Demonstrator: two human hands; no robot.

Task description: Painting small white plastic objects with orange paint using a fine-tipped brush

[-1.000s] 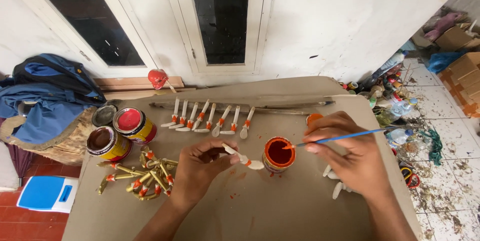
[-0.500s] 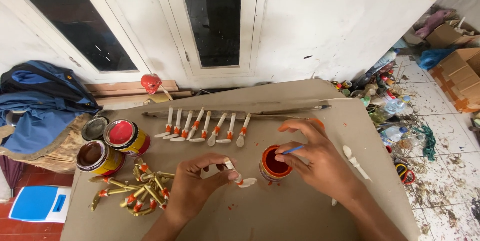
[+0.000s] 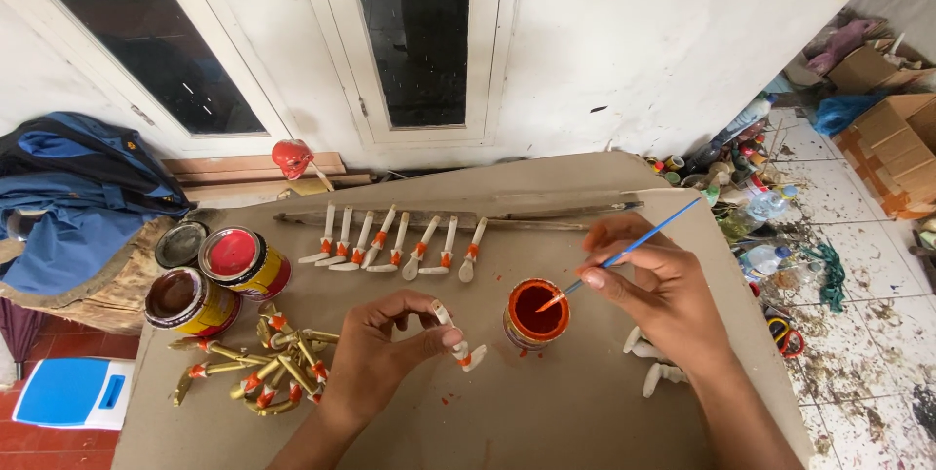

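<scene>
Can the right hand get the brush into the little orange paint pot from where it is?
Probably yes. The right hand holds the blue brush with its tip right at the open orange paint pot. The pot has no lid on, and the left hand, pinching a small wooden piece, sits off to the side.

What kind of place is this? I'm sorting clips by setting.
Probably a small home craft workshop: open paint tins, a row of painted wooden pieces drying on a board table, and clutter on a paint-spattered tiled floor.

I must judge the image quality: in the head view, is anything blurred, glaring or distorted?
Head view: sharp and evenly daylit; right hand and left hand unblurred; window panes dark with faint specks; wide-angle lens tilts the frames; no strong glare.
</scene>
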